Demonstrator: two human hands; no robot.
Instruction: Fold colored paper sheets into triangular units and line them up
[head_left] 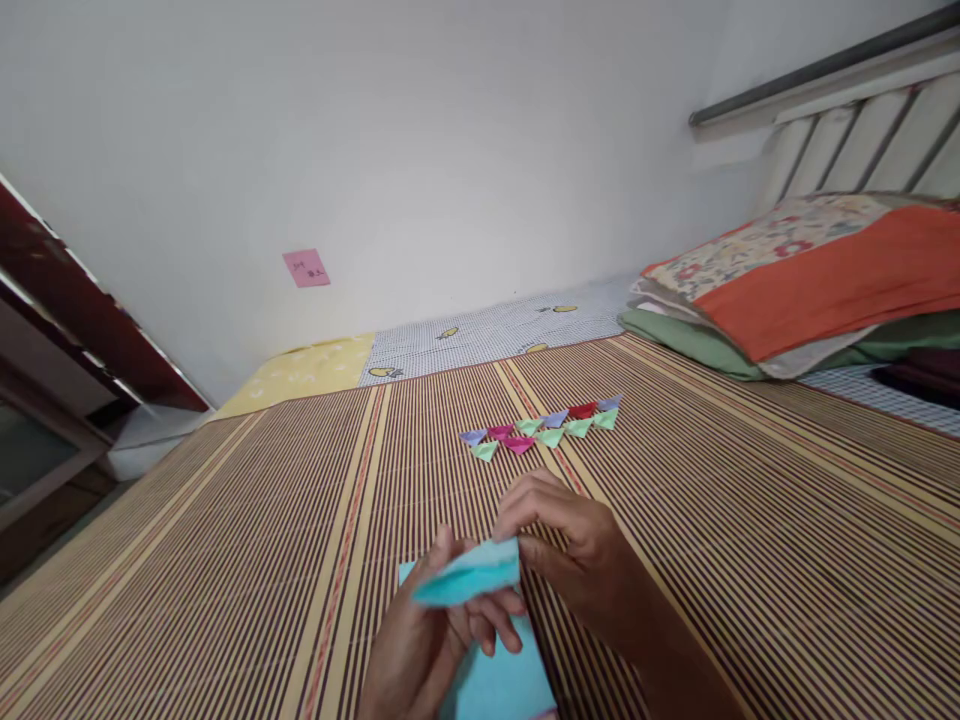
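Note:
A folded piece of turquoise paper point(471, 572) is held up between my two hands. My left hand point(439, 630) supports it from the left and below, thumb on top and the other fingers curled underneath. At the paper's right end, my right hand point(566, 535) pinches the corner between thumb and fingers. Below my hands lie flat turquoise sheets point(504, 675), partly covered by my left hand. Farther off on the mat, small folded paper triangles point(551, 437) in green, purple, pink and red form two rows.
A striped bamboo mat point(225, 540) covers the bed. Folded bedding point(817, 280) is piled at the back right near a white radiator point(862, 140). A pink note point(306, 268) sticks to the white wall behind. Dark red framing point(90, 290) stands at the left.

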